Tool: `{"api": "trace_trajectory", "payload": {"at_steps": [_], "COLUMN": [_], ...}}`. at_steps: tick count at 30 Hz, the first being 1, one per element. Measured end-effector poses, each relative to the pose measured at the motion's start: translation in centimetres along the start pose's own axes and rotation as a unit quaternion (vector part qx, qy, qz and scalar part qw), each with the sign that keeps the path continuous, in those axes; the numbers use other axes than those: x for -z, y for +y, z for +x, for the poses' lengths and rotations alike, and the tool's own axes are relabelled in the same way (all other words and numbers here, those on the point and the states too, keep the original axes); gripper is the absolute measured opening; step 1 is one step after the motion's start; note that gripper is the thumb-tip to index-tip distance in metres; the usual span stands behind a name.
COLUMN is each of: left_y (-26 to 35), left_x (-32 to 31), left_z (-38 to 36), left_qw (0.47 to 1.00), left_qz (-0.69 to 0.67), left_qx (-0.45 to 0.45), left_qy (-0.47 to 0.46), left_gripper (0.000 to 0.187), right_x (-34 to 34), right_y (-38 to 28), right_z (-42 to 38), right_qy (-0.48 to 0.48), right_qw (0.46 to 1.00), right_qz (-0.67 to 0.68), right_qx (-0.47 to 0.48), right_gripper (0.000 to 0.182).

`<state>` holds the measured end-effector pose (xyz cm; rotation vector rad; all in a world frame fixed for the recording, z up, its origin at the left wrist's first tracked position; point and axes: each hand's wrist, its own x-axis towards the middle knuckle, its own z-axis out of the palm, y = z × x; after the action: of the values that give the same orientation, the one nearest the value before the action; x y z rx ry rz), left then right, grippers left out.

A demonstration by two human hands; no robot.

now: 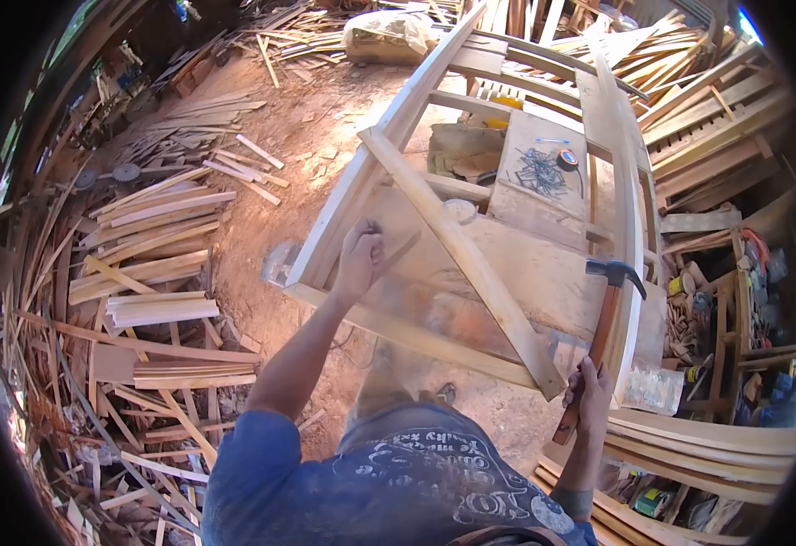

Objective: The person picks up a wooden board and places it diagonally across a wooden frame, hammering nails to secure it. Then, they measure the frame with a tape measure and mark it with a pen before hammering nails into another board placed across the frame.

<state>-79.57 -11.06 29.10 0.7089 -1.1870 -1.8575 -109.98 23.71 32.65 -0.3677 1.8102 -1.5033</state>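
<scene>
My right hand (587,389) is wrapped round the wooden handle of a claw hammer (608,323), its dark head pointing up and away from me. My left hand (362,257) is closed above the near left part of a wooden frame (416,338); whatever its fingers may hold is too small to make out. A diagonal wooden brace (462,259) crosses the frame from its left rail to the near right corner. Within the frame, a pile of nails (541,173) lies on a board beside a roll of tape (567,160) and a blue pen (553,141).
Stacked wood strips (157,264) cover the ground on the left. More timber (725,109) is piled at the far right. Curved boards (707,446) lie near my right arm, below a cluttered shelf (744,300). A plastic-covered bundle (384,38) sits at the back.
</scene>
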Motion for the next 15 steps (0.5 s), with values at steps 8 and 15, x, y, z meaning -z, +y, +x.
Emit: {"api": "trace_trajectory", "payload": {"at_steps": [8,15], "left_y": [0.9,0.5], "left_x": [2.7,10.0], "left_z": [-1.4,0.5], "left_qw": [0.769,0.71], "left_qz": [0.582,0.576], "left_qx": [-0.096,0.129], "left_qy": [-0.246,-0.385], "left_gripper": [0.04,0.024], "right_x": [-2.5,-8.3], "right_y": [0.0,-1.8], "right_z": [2.0,2.4], "right_qy": [0.016,0.057], "right_qw": [1.0,0.998], "right_qz": [0.011,-0.015], "right_qx": [-0.002,-0.002], "right_gripper": [0.023,0.025]}}
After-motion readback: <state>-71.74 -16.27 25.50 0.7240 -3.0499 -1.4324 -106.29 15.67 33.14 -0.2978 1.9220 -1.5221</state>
